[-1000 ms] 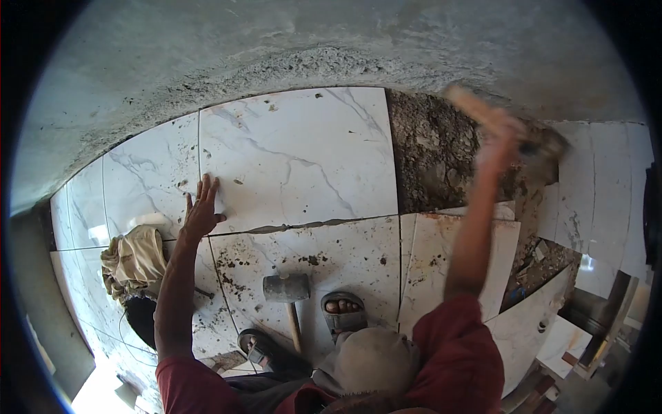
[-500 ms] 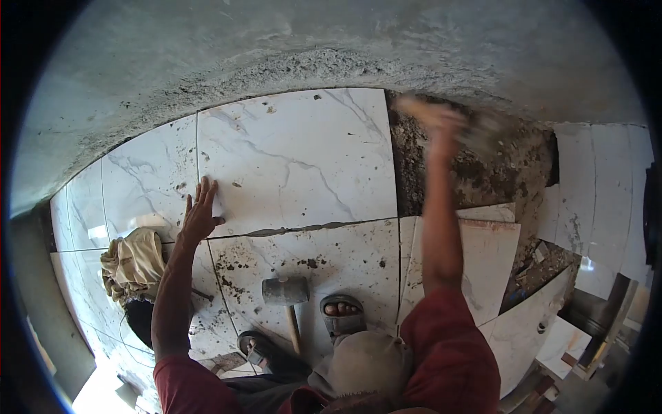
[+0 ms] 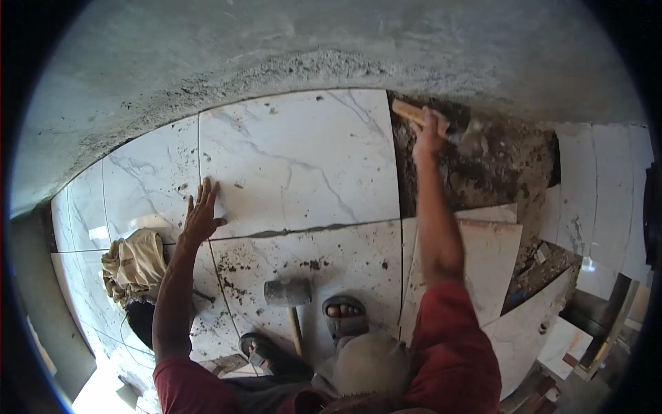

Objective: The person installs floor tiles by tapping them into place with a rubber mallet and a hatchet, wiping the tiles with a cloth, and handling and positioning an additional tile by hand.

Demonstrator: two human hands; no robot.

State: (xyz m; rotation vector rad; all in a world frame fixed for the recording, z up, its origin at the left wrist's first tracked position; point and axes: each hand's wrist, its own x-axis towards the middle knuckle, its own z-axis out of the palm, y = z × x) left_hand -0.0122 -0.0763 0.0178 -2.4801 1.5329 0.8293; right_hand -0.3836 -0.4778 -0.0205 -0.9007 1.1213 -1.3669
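My left hand (image 3: 201, 215) lies flat with its fingers spread, at the joint between the large white marbled tile (image 3: 310, 159) and the tile on its left (image 3: 148, 172). Past the large tile's right edge, my right hand (image 3: 430, 138) is closed round the wooden handle of a trowel (image 3: 409, 111). Its greyish blade points right and is blurred over the rough brown mortar bed (image 3: 496, 165). A rubber mallet (image 3: 287, 292) rests on the nearer tile, between my left arm and my sandalled foot.
A bare cement wall (image 3: 310, 41) curves along the far side. Crumpled beige cloth (image 3: 134, 265) lies left of my left forearm. Loose cut tiles (image 3: 493, 255) overlap by my right arm, with rubble (image 3: 541, 265) beyond. Mortar crumbs dot the laid tiles.
The trowel and my right hand, smeared by motion before, now show more sharply and slightly lower, over the mortar bed. My left hand stays in place on the tile.
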